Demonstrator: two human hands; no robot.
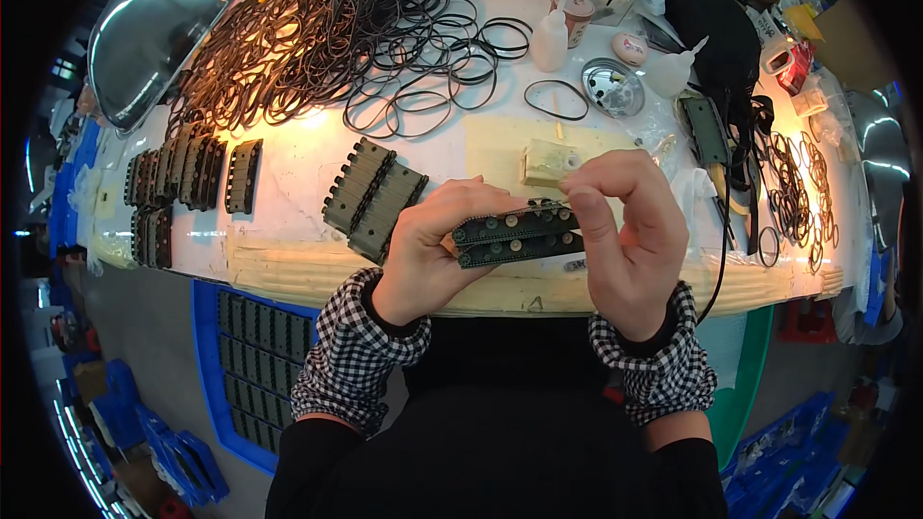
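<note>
My left hand [423, 255] is wrapped round the left end of a dark green toy vehicle chassis [517, 235], tilted so that two rows of small round wheels, some of them brass-coloured, face up. My right hand [636, 245] is at the chassis's right end, thumb and forefinger pinched together just above it. Whatever lies between those fingertips is too small to make out. To the left of my left hand, several olive-green chassis parts [370, 197] lie side by side. Just beyond my right fingertips sits a pale block-shaped fixture [548, 163] with a round hole.
A big heap of black rubber loops [317, 48] covers the far left, with one loop [556, 101] lying apart. More chassis parts [178, 173] stand at left. White squeeze bottles [550, 41] and a round metal dish [612, 86] stand beyond. A blue tray [207, 346] of parts sits below the table.
</note>
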